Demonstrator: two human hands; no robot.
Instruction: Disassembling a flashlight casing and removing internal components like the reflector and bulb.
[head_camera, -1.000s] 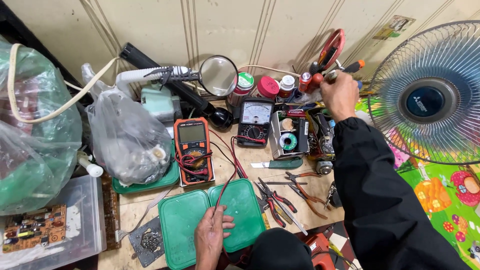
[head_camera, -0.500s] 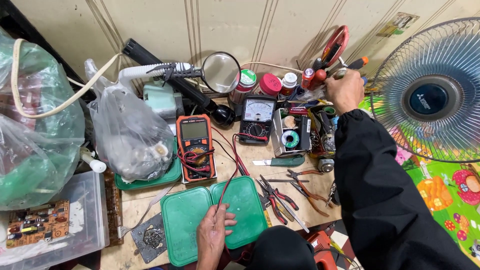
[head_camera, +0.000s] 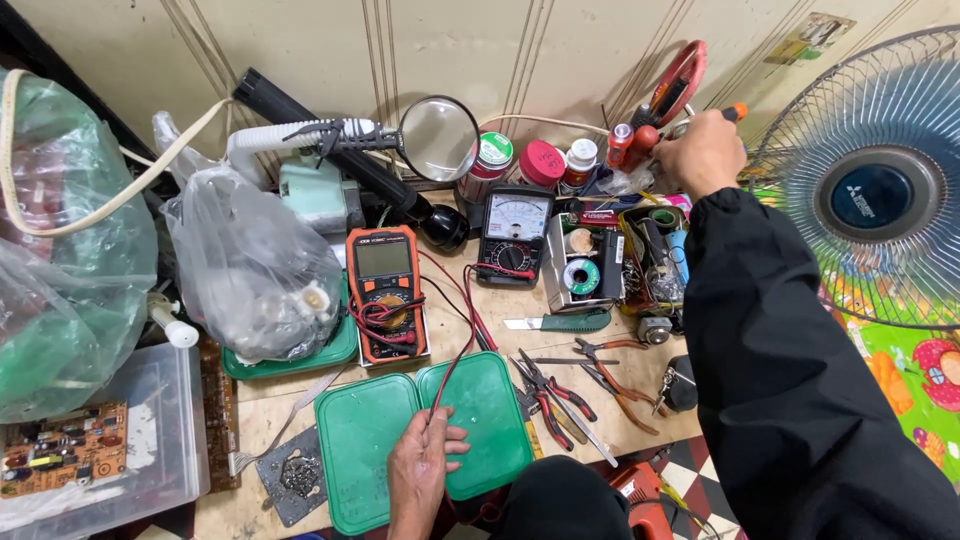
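Note:
My right hand reaches to the back of the cluttered bench and is closed on a tool with an orange handle tip, next to a red holder. My left hand rests flat on a green plastic lid, one of two side by side, with a red probe lead running under its fingers. An orange digital multimeter and a black analogue meter lie in the middle of the bench.
A magnifying glass on a white arm, clear plastic bags, a green bag, several pliers, a box of solder and parts, a circuit board in a clear tub, and a fan at right.
My right hand has shifted slightly along the back with the orange-handled tool. The view has moved a little closer. My left hand stays on the green lid.

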